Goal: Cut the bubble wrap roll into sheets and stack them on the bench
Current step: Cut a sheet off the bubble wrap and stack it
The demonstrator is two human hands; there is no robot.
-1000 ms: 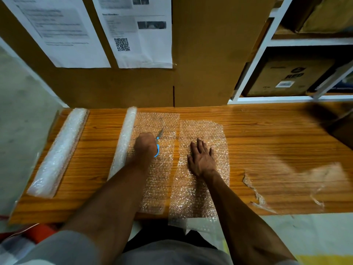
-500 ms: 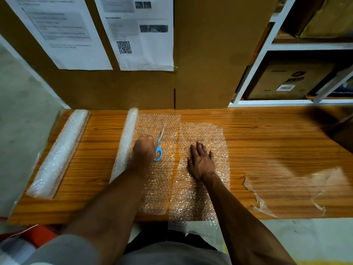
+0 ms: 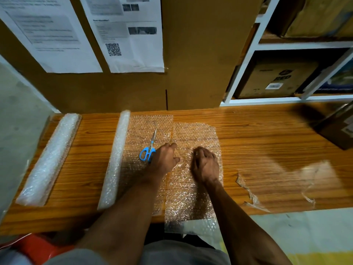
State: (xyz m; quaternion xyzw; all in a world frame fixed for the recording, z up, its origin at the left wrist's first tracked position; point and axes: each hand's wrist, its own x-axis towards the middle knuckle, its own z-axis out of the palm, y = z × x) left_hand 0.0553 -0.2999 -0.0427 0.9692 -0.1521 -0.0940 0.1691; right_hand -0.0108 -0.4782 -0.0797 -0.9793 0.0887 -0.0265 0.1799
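Right hand (image 3: 205,165) clenched on cut bubble wrap sheet (image 3: 193,188) at the bench's (image 3: 267,142) front edge, left hand (image 3: 164,159) relaxed on sheet's left edge, grasping nothing, scissors (image 3: 150,148) beside it

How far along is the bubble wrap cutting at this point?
Done: one cut sheet lies apart from the roll; scissors are set down. In hand: right hand grips that sheet, left hand reaches for it. Left: stacking, plus a second roll untouched.
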